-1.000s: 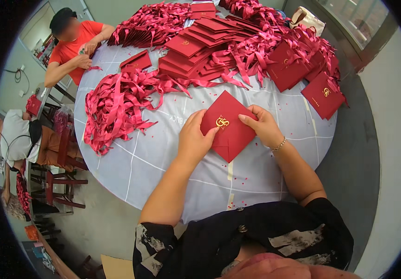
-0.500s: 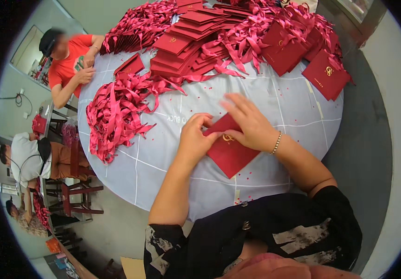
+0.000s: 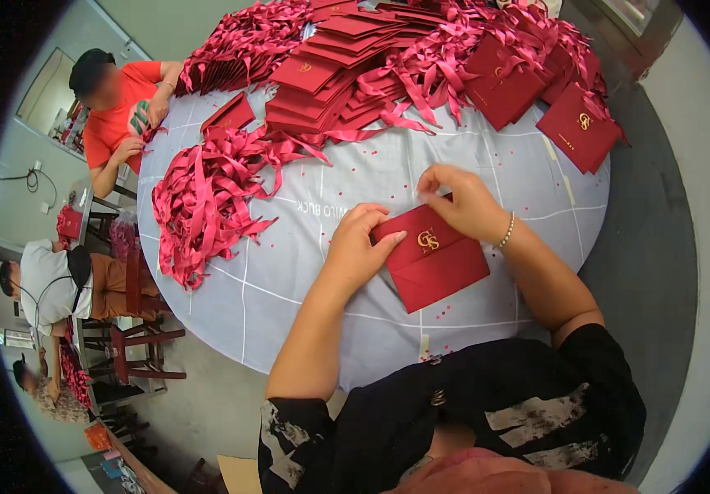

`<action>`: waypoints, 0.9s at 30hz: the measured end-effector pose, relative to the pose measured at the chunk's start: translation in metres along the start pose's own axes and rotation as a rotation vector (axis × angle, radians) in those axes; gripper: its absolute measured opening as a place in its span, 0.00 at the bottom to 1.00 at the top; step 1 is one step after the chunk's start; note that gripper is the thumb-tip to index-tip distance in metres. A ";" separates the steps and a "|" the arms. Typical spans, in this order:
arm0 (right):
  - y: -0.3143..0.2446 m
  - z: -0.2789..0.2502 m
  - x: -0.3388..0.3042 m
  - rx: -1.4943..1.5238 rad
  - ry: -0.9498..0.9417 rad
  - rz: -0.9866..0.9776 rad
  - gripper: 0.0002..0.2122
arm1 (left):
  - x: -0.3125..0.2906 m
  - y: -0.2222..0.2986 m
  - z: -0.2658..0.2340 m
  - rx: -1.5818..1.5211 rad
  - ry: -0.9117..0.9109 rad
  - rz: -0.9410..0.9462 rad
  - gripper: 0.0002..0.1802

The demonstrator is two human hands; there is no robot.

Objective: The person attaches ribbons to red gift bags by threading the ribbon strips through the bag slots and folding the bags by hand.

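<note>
Cloth-covered round table [image 3: 289,296], pale grey with a faint grid of fold lines, carries everything. Across its far side spreads a heap of glossy crimson satin ribbons [image 3: 207,198], limp and tangled, beside stacked flat dark-red card envelopes [image 3: 330,82] with matte faces. Near the front edge lies the dark-red rectangular card envelope with a small gold emblem [image 3: 433,259], flat on the cloth, tilted, its flap folded over. The left hand [image 3: 355,247] presses down on its left corner, fingers curled and close together, thumb on the flap. The right hand [image 3: 462,202] rests at its upper edge, fingertips pinched narrowly on the flap's rim, a thin beaded bracelet [image 3: 505,233] at the wrist.
</note>
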State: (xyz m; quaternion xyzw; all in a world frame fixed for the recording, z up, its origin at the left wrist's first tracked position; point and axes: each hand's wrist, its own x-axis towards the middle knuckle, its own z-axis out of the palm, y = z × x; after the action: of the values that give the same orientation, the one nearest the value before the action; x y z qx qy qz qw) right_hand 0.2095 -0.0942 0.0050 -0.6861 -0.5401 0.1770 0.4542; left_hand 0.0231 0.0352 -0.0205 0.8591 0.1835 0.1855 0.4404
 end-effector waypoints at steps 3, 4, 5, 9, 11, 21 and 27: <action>0.044 -0.011 0.031 -0.280 0.077 -0.153 0.06 | 0.001 -0.002 0.000 0.067 0.005 -0.004 0.14; 0.057 -0.015 0.044 -0.284 0.075 -0.158 0.06 | 0.001 -0.002 -0.001 0.107 0.008 0.026 0.15; 0.068 -0.018 0.058 -0.405 0.119 -0.168 0.05 | 0.001 -0.003 -0.001 0.106 0.017 0.027 0.15; 0.094 -0.020 0.086 -0.575 0.144 -0.217 0.07 | 0.003 -0.004 0.001 0.102 0.012 0.045 0.13; 0.095 -0.019 0.090 -0.623 0.120 -0.280 0.07 | 0.003 -0.004 0.000 0.085 0.008 0.039 0.14; 0.037 -0.028 0.031 -0.471 0.091 -0.250 0.08 | 0.000 -0.002 0.001 0.060 0.017 0.026 0.15; -0.006 -0.016 -0.004 -0.403 -0.098 -0.314 0.04 | 0.003 -0.002 0.000 0.034 0.024 0.023 0.15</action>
State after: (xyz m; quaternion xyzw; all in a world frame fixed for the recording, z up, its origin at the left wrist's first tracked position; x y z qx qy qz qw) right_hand 0.2167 -0.1043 0.0173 -0.6610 -0.6857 0.0260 0.3036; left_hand 0.0249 0.0376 -0.0215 0.8661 0.1822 0.1976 0.4214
